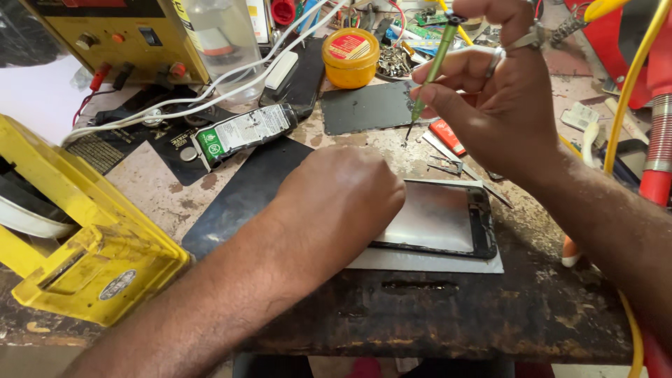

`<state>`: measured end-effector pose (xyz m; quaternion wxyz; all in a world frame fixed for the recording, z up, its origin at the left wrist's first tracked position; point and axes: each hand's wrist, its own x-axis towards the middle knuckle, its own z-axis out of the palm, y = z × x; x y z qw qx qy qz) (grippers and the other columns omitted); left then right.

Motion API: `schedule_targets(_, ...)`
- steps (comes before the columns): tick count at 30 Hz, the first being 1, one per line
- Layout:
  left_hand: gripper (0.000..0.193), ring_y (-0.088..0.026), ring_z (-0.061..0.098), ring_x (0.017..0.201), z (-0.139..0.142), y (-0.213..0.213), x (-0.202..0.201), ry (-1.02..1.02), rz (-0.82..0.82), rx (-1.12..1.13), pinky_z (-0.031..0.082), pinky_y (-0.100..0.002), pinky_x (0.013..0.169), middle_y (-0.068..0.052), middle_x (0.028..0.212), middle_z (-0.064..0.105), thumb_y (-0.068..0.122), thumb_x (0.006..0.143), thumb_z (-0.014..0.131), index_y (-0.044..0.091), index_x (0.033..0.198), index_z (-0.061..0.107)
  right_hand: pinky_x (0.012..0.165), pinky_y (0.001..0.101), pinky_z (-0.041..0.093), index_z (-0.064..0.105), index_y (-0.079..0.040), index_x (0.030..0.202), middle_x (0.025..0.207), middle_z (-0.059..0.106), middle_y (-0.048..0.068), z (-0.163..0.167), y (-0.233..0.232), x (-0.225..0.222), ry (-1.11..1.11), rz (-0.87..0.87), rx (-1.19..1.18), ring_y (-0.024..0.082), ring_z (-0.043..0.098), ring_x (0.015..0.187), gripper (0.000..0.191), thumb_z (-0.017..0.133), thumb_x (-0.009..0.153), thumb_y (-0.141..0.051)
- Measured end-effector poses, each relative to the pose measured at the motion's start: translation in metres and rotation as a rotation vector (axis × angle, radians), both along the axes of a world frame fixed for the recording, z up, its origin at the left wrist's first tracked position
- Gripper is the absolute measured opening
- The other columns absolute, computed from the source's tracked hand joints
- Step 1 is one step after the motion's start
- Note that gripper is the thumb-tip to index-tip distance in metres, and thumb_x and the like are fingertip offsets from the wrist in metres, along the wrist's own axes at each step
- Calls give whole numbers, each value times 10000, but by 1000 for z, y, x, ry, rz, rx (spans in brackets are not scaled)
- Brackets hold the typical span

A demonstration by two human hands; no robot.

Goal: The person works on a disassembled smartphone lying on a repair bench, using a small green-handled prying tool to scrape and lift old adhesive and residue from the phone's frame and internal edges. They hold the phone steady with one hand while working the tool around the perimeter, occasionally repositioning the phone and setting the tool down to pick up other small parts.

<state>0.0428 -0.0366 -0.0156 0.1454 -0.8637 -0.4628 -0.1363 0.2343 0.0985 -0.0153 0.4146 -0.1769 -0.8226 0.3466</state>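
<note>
Your left hand lies knuckles up, fingers curled under, pressing on the left end of the opened phone; whether it grips anything beneath, you cannot tell from here. The phone lies flat just to the right of that hand, on a thin pale sheet at the near edge of the worn workbench.

Your right hand is raised above and beyond the phone, fingers pinched around a slim green screwdriver that tilts with its tip downward, hanging clear of the bench. Directly below that hand lie tweezers and a small red tool.

Beyond your left hand a dark tube of adhesive lies on its side; farther off sits a round yellow tin. To the left of your left forearm stands a yellow plastic case.
</note>
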Motion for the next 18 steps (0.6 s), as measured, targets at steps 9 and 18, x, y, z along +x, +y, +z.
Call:
schedule_targets(9, 78, -304, 739, 675, 3, 2, -2, 143, 24, -83, 589, -425, 554, -138, 709, 703, 104, 712, 704, 59, 718, 767, 894, 313, 663, 292, -135, 1503, 1163, 735, 151, -6, 21, 3, -77, -40, 85, 184, 765, 1093, 641, 713, 1064, 68)
schedule_targets(18, 131, -330, 734, 832, 3, 8, -18, 33, 103, -332, 582, -461, 700, -162, 916, 722, 125, 855, 624, 26, 908, 693, 863, 302, 666, 288, -133, 1520, 1127, 747, 141, -7, 22, 0, -130, -13, 93, 178, 765, 1066, 672, 709, 1033, 58)
